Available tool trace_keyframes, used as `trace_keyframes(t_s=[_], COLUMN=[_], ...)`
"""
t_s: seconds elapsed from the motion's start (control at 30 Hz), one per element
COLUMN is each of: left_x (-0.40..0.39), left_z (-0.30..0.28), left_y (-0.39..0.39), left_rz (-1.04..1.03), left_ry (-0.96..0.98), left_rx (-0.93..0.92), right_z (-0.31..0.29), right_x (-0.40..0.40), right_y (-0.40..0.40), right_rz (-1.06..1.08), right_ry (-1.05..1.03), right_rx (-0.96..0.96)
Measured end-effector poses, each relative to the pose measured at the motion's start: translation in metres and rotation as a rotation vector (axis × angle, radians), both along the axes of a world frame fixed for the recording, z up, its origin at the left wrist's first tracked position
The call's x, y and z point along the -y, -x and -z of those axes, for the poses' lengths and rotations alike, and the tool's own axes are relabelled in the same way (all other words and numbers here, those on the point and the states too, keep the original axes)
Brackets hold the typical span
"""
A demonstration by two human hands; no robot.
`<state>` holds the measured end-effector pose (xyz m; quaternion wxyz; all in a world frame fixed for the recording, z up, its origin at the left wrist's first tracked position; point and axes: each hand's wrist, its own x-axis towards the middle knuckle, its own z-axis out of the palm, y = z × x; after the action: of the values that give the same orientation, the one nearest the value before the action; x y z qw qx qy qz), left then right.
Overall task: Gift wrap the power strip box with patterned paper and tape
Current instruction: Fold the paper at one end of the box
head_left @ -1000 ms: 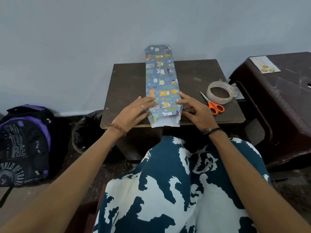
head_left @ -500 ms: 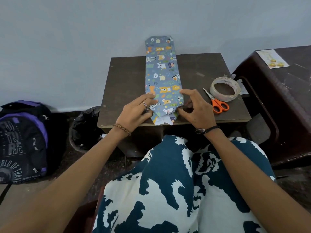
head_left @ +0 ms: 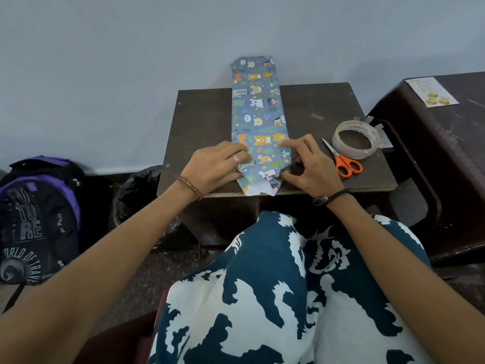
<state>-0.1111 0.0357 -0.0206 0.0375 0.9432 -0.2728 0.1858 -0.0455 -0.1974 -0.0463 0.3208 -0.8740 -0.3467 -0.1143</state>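
The long box, wrapped in blue animal-print paper (head_left: pixel 258 114), lies lengthwise on a small dark table (head_left: pixel 207 119). Its far end sticks out past the table's back edge. The near end of the paper is folded in to a narrow flap at the front edge, its white underside showing. My left hand (head_left: pixel 217 166) lies along the left side of that near end with fingers on the paper. My right hand (head_left: pixel 307 164) holds the right side, its thumb and curled fingers pinching the folded corner. A roll of clear tape (head_left: pixel 355 139) and orange-handled scissors (head_left: pixel 343 161) lie right of the box.
A dark plastic stool (head_left: pixel 446 158) with a printed card (head_left: pixel 431 91) stands at the right. On the floor at the left are a black and purple backpack (head_left: pixel 36 216) and a black bag (head_left: pixel 136 190). The pale wall runs right behind the table. My patterned lap fills the foreground.
The near end's right corner has been folded inward, narrowing the flap. My right hand went from lying flat to pinching that fold. The left hand has stayed on the left side.
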Motion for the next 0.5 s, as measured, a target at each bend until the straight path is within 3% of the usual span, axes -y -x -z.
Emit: trace_keyframes(t_s=[0.13, 0.37, 0.5], left_x=[0.008, 0.017, 0.018], left_z=[0.003, 0.011, 0.01], left_y=[0.001, 0.004, 0.002], left_rz=[-0.044, -0.102, -0.035], left_ry=[0.012, -0.043, -0.083], left_rx=[-0.007, 0.086, 0.14], right_z=[0.0, 0.006, 0.01], right_x=[-0.004, -0.011, -0.01], right_y=[0.002, 0.01, 0.01], right_rz=[0.036, 0.096, 0.146], right_ry=[0.01, 0.018, 0.056], right_rx=[-0.002, 0.206, 0.332])
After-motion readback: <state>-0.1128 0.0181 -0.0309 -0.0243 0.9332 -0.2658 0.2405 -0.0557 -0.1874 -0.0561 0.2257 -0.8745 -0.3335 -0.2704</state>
